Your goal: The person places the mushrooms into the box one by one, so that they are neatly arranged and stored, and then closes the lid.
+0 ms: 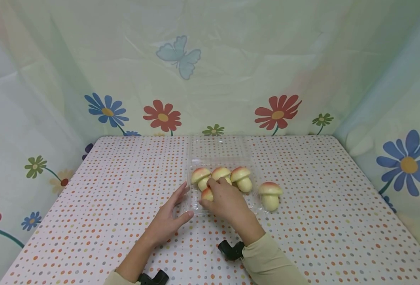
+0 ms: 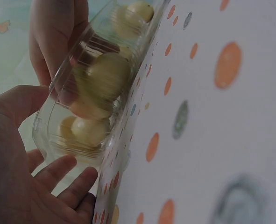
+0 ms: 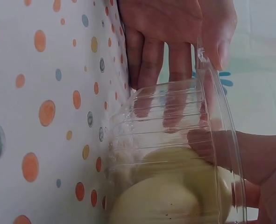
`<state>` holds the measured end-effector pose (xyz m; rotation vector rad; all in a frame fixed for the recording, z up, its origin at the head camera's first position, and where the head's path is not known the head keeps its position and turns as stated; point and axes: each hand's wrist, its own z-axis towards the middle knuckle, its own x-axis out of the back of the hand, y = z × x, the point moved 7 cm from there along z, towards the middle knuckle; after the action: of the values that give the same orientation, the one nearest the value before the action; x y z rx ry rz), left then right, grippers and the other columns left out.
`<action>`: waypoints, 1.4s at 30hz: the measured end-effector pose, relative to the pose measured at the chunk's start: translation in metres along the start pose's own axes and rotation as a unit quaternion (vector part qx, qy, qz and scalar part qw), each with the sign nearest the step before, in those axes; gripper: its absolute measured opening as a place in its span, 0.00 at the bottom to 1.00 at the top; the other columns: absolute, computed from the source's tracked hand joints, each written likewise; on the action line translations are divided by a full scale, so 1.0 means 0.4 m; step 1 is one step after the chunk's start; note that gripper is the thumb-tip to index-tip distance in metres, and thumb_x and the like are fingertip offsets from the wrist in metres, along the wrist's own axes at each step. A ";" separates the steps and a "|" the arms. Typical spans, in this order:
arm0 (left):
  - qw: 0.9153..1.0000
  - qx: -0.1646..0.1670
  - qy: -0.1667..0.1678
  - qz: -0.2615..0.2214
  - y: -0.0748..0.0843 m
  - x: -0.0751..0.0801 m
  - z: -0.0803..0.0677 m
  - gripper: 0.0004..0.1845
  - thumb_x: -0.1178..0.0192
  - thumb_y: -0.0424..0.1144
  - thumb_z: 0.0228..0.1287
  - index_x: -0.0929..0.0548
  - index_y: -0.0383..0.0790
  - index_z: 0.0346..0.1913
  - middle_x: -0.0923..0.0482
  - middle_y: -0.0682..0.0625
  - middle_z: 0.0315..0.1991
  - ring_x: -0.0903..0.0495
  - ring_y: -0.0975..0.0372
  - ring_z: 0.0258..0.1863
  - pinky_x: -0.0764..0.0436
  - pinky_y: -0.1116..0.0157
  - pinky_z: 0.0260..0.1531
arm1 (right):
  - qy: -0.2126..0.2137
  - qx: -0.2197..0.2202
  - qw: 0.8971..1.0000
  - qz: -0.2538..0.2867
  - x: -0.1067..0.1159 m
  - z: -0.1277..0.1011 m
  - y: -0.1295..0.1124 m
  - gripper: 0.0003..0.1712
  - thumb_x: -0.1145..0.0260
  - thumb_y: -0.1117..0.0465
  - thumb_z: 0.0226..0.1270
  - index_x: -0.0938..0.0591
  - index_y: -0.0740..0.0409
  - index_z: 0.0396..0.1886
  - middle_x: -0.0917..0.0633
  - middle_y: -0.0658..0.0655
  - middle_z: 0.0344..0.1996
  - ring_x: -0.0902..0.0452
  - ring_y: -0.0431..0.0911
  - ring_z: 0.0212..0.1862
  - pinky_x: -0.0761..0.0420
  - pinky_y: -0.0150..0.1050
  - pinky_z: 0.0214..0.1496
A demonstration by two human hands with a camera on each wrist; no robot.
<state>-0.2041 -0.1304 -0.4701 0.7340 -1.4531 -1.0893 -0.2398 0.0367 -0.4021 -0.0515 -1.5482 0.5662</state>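
4 toy mushrooms [image 1: 241,178] in clear tray [image 1: 193,206]; right hand [image 1: 224,200] fingers curled round front one. Left hand [image 1: 171,217] spread flat against tray side. 5th mushroom [image 1: 269,194] outside.

Clear plastic clamshell tray [image 3: 175,140] resting on the dotted counter [image 3: 44,93]. A pale toy mushroom [image 3: 170,196] lies inside, touched by the right hand [image 3: 254,168]. Left hand [image 3: 175,28] with straight fingers [image 3: 149,56] against the tray's far wall.
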 end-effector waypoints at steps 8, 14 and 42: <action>1.000 -0.005 0.001 0.007 0.002 0.002 0.000 0.45 0.35 0.45 0.71 0.48 0.58 0.84 0.39 0.54 0.81 0.37 0.49 0.79 0.43 0.36 0.76 | 0.033 0.005 0.999 -0.011 0.008 -0.005 -0.003 0.31 0.24 0.46 0.63 0.18 0.60 0.58 0.20 0.67 0.49 0.19 0.56 0.32 0.17 0.51 0.36; 1.000 -0.003 0.002 0.005 0.001 0.002 0.000 0.45 0.35 0.46 0.71 0.48 0.60 0.84 0.39 0.54 0.81 0.37 0.49 0.79 0.43 0.37 0.77 | 0.030 -0.002 0.999 -0.026 0.011 -0.008 -0.003 0.33 0.24 0.44 0.63 0.19 0.58 0.60 0.20 0.68 0.51 0.20 0.55 0.31 0.18 0.50 0.33; 1.000 0.003 -0.001 0.000 -0.003 0.001 -0.001 0.45 0.35 0.45 0.71 0.48 0.61 0.84 0.40 0.54 0.81 0.39 0.49 0.80 0.45 0.36 0.77 | 0.015 -0.038 0.999 0.026 0.109 -0.026 0.031 0.32 0.30 0.41 0.68 0.19 0.51 0.66 0.20 0.62 0.59 0.16 0.58 0.46 0.16 0.57 0.45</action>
<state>-0.2039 -0.1312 -0.4710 0.7376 -1.4579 -1.0866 -0.2373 0.0671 -0.3672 -0.1573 -1.5422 0.5453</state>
